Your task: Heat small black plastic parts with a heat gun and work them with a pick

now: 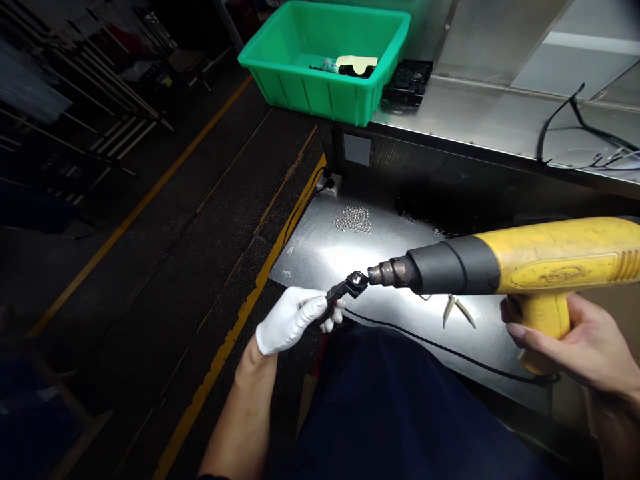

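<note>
Pinching a small black plastic connector [350, 285] in a white-gloved left hand [293, 320], grip closed on it, a worker levels a worn yellow heat gun [545, 267] at it w/ a bare right hand [575, 340], grip clamped round the handle. Connector is held above a steel sheet [320, 257], and the gun's dark metal nozzle [393, 272] is just beside it; whether they touch can't be told from this view. Thin black cable [440, 350] runs across the sheet toward the right hand, its origin unclear. Small silver beads [353, 219] and pointed tweezers [457, 312] lie on the sheet; a green plastic crate [320, 93] sits on the steel tabletop [480, 113] beyond. Risks: at this close range, heat could soften or scorch the connector or singe the glove, and a slip of either hand could put the hot nozzle on the cable or knock beads off the sheet.
</note>
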The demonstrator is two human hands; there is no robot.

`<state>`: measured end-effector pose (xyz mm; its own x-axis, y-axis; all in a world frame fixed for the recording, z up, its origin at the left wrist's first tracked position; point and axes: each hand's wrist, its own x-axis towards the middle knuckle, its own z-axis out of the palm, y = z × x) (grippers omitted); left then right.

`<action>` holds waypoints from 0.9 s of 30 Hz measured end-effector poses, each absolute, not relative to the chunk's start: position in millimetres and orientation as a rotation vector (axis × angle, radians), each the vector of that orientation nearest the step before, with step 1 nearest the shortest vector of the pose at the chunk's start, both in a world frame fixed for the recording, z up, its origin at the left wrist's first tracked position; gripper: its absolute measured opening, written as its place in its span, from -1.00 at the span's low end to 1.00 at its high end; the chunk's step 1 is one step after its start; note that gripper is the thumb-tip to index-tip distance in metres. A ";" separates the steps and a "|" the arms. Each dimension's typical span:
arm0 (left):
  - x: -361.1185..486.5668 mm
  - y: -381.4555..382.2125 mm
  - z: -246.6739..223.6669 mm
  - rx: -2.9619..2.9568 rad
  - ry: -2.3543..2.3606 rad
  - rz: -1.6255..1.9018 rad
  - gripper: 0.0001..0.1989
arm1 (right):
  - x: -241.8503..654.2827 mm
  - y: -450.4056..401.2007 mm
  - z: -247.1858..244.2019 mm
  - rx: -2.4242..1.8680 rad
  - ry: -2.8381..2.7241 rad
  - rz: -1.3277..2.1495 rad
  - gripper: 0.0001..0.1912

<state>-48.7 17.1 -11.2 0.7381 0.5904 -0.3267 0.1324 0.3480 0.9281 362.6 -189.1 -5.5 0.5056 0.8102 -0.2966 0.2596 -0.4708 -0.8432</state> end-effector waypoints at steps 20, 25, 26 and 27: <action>-47.2 15.9 -7.4 1.232 0.746 0.325 -0.58 | 356.7 -186.2 -1.4 -1.980 -0.856 0.920 -0.47; -46.8 16.7 -8.1 1.227 0.726 0.324 -0.61 | 350.1 -184.0 4.4 -1.981 -0.809 0.914 -0.49; -46.8 16.9 -8.4 1.227 0.724 0.322 -0.61 | 349.6 -183.7 5.2 -1.986 -0.806 0.907 -0.50; -47.0 17.1 -8.7 1.225 0.721 0.319 -0.62 | 349.9 -183.7 5.5 -1.993 -0.810 0.904 -0.49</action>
<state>-47.0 17.1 -8.7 0.7404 0.5865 -0.3283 0.1512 0.3307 0.9315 349.9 -183.7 5.5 0.5427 0.7814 -0.3081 0.2213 -0.4869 -0.8449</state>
